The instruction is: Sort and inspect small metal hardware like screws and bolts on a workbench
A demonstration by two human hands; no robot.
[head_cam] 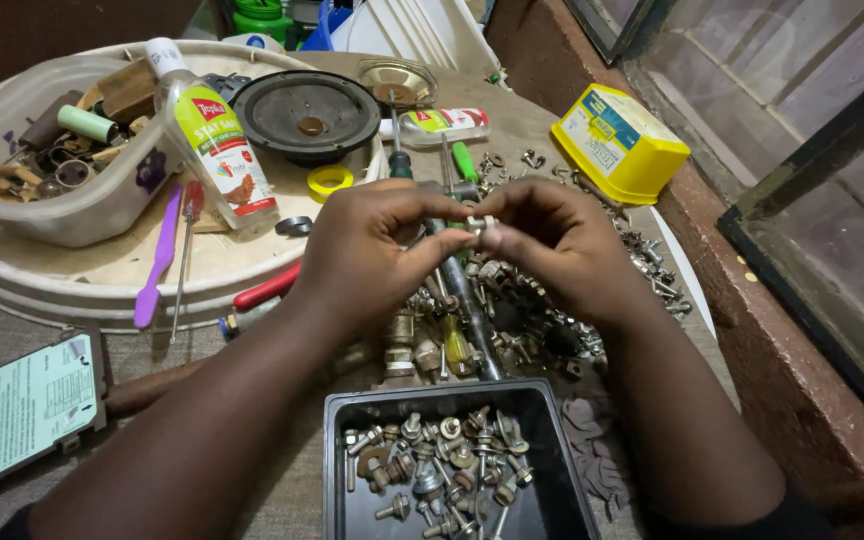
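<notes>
I see 1 bench (12,330) w/ grey cloth, brown ledge and glass panes along the right edge. On it, back left, 1 big round tray (72,285); inside it 1 clear tub (62,215) of odd bits, 1 speaker cone (305,112), 1 sauce bottle (214,145) tilted against the tub, 1 purple stick (157,262), 1 thin screwdriver (186,250), 1 yellow tape roll (329,181). 1 yellow box (619,143) sits back right, near the ledge. 1 black bin (457,400) at front centre holds bolts and nuts, too many and too tangled to count. 1 loose pile of screws (512,320) lies just behind the bin, under my hands. 1 green card (20,412) front left. 1 red handle (267,288) at the tray edge.

2 hands, both mine, forearms coming in from the bottom corners and meeting above the pile. Left hand (367,250) and right hand (557,240) are curled, fingertips pinched together on 1 small nut (479,224) held between them, above the pile and behind the bin. Whether a bolt is in it, can't tell; too small.
</notes>
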